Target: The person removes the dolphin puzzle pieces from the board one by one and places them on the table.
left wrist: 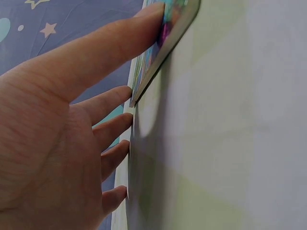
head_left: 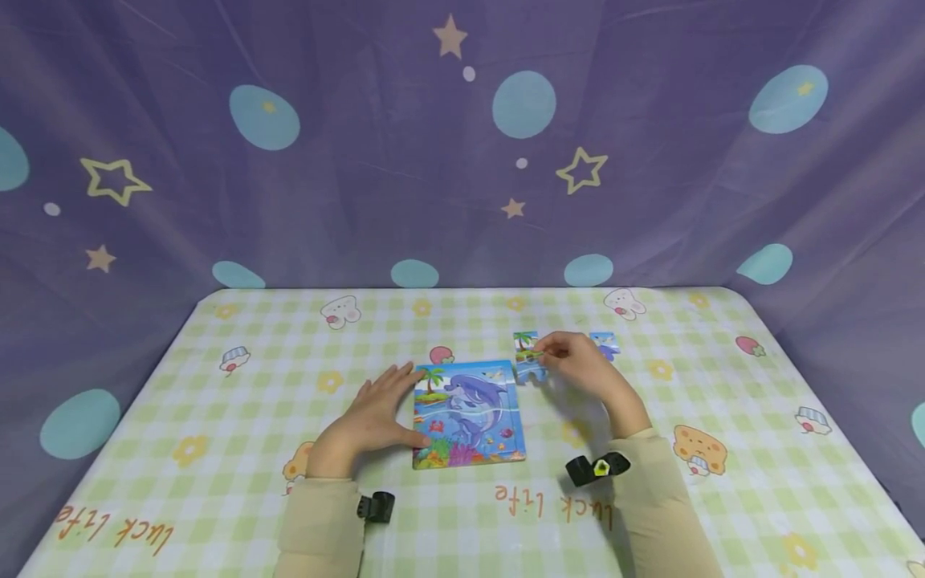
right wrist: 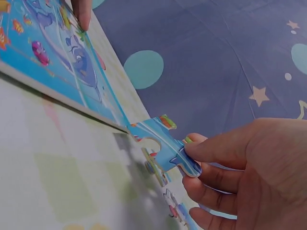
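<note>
A square puzzle board [head_left: 470, 413] with a dolphin and sea picture lies on the table. My left hand [head_left: 372, 417] rests along its left side, fingers spread, the thumb on the lower left edge and a fingertip at the upper left corner. In the left wrist view the left hand's thumb [left wrist: 105, 45] lies straight over the board's edge. Just right of the board, my right hand [head_left: 585, 365] pinches a blue jigsaw piece [right wrist: 165, 143] between thumb and fingers. The piece is tilted, raised above other pieces, with a corner near the board's edge.
A palm-tree jigsaw piece [head_left: 525, 340] lies at the board's upper right. Another piece [head_left: 605, 343] shows beyond the right hand, partly hidden. A checked cloth [head_left: 217, 449] covers the table, and a purple curtain [head_left: 405, 160] hangs behind it.
</note>
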The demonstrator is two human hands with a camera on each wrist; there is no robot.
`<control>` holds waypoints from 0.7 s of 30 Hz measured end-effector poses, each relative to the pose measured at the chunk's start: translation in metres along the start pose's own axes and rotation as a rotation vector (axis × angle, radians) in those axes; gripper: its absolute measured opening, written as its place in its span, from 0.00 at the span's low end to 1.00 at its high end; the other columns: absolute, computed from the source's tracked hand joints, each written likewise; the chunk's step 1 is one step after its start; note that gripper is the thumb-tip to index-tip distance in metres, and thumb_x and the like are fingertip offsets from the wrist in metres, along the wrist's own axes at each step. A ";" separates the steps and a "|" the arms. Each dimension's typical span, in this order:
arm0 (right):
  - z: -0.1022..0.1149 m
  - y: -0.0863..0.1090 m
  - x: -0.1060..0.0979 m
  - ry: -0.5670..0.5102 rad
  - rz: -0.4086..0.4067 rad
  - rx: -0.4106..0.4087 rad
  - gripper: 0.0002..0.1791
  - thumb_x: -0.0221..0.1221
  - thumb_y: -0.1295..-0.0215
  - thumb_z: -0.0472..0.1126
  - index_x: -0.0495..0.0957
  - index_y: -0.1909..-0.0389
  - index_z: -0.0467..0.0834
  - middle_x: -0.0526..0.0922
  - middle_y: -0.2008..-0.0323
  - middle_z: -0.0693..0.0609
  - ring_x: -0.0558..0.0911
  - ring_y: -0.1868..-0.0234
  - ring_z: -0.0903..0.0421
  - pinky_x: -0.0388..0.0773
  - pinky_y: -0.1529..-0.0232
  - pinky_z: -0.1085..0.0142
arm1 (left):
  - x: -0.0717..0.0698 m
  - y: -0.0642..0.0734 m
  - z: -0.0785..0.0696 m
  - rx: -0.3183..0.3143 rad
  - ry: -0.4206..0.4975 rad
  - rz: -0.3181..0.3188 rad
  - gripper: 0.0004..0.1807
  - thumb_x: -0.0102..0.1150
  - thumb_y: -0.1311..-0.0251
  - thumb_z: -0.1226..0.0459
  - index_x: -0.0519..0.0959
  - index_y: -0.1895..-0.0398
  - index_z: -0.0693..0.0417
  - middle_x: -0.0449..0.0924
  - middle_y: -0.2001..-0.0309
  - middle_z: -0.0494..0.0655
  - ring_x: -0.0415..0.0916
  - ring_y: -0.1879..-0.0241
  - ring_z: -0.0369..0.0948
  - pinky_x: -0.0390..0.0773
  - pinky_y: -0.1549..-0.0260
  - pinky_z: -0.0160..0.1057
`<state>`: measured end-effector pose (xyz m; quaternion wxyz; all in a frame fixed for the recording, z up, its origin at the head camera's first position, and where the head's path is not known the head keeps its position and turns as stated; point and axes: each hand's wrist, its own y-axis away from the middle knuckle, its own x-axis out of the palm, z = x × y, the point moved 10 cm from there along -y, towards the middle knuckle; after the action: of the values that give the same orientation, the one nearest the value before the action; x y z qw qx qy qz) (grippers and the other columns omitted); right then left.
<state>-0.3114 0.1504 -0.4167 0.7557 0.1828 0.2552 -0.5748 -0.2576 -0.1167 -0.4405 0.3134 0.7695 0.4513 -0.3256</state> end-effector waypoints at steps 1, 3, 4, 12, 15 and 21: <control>-0.001 0.000 0.000 0.004 0.001 0.002 0.09 0.59 0.35 0.30 0.82 0.56 0.33 0.85 0.67 0.46 0.81 0.65 0.54 0.79 0.58 0.61 | 0.000 0.000 0.000 -0.001 -0.001 0.000 0.57 0.80 0.58 0.53 0.59 0.24 0.56 0.49 0.23 0.58 0.40 0.24 0.58 0.36 0.29 0.65; -0.004 -0.001 0.000 0.012 0.001 0.008 0.09 0.59 0.35 0.30 0.83 0.56 0.33 0.84 0.68 0.47 0.80 0.66 0.55 0.78 0.60 0.62 | 0.000 0.000 0.000 -0.001 -0.003 0.002 0.57 0.80 0.58 0.53 0.59 0.24 0.56 0.49 0.23 0.58 0.40 0.24 0.58 0.36 0.29 0.65; -0.006 -0.001 0.000 0.014 0.004 0.008 0.09 0.59 0.35 0.29 0.83 0.56 0.33 0.84 0.68 0.47 0.80 0.67 0.55 0.78 0.60 0.62 | 0.001 0.000 0.000 -0.001 -0.004 0.002 0.57 0.80 0.58 0.53 0.59 0.24 0.56 0.49 0.23 0.58 0.40 0.24 0.58 0.36 0.29 0.64; -0.017 -0.002 0.006 0.033 0.032 0.032 0.08 0.59 0.35 0.31 0.83 0.57 0.34 0.85 0.66 0.46 0.81 0.64 0.53 0.79 0.56 0.58 | -0.001 0.000 0.000 0.001 -0.002 -0.002 0.57 0.79 0.58 0.53 0.59 0.24 0.56 0.49 0.23 0.58 0.40 0.24 0.58 0.36 0.29 0.65; -0.020 -0.003 0.008 0.039 0.042 0.043 0.08 0.60 0.35 0.31 0.83 0.57 0.35 0.84 0.65 0.47 0.80 0.63 0.54 0.79 0.56 0.59 | -0.001 0.001 0.000 0.000 -0.003 -0.002 0.57 0.79 0.58 0.52 0.59 0.24 0.56 0.49 0.23 0.58 0.40 0.24 0.58 0.36 0.29 0.65; -0.021 -0.004 0.009 0.057 0.037 0.037 0.08 0.60 0.35 0.31 0.83 0.58 0.35 0.85 0.65 0.46 0.82 0.63 0.53 0.79 0.56 0.58 | -0.001 0.000 0.001 -0.002 -0.002 -0.002 0.57 0.79 0.58 0.53 0.59 0.24 0.56 0.48 0.23 0.58 0.39 0.24 0.58 0.36 0.29 0.65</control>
<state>-0.3170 0.1544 -0.4386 0.7550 0.2176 0.2626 -0.5600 -0.2583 -0.1172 -0.4405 0.3142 0.7685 0.4520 -0.3262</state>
